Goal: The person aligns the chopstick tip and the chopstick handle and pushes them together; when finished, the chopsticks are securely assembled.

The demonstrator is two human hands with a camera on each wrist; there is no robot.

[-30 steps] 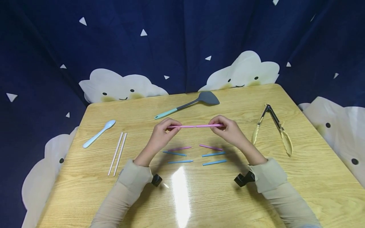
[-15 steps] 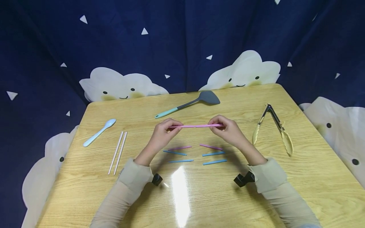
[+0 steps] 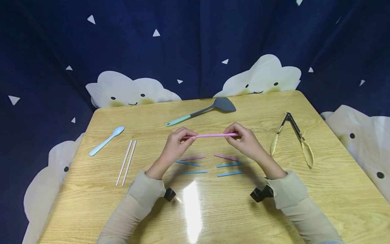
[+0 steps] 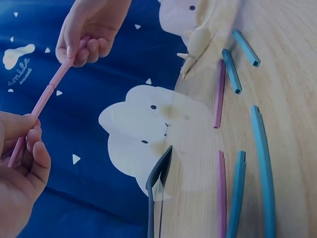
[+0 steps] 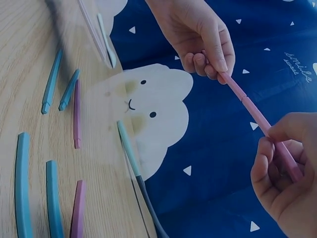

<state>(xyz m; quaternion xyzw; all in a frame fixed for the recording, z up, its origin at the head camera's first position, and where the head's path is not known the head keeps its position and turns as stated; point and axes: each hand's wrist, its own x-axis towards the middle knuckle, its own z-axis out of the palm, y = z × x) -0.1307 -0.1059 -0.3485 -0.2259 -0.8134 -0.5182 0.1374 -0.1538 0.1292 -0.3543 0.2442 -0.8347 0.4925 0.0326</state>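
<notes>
In the head view, my left hand [image 3: 179, 143] pinches one pink chopstick half and my right hand [image 3: 242, 139] the other. End to end, they form a straight pink chopstick [image 3: 210, 135], level above the table. A thin seam marks the joint between the left-hand half [image 4: 39, 105] and the right-hand half [image 4: 60, 74]. The outer ends are partly covered by my fingers. Below lie two loose pink halves [image 3: 192, 158] [image 3: 226, 157] and several blue halves [image 3: 194, 172] [image 3: 230, 174], some with a narrowed tip.
On the wooden table [image 3: 91, 210], a pale blue spoon [image 3: 106, 141] and two white chopsticks [image 3: 125, 163] lie to the left. A grey spatula with a mint handle [image 3: 201, 112] lies at the back. Opened tongs [image 3: 294, 135] sit on the right. A dark blue cloud-print curtain [image 3: 195, 44] hangs behind.
The two pink halves, slightly offset at the joint one second ago, now line up in one straight length. My left hand has shifted slightly right.
</notes>
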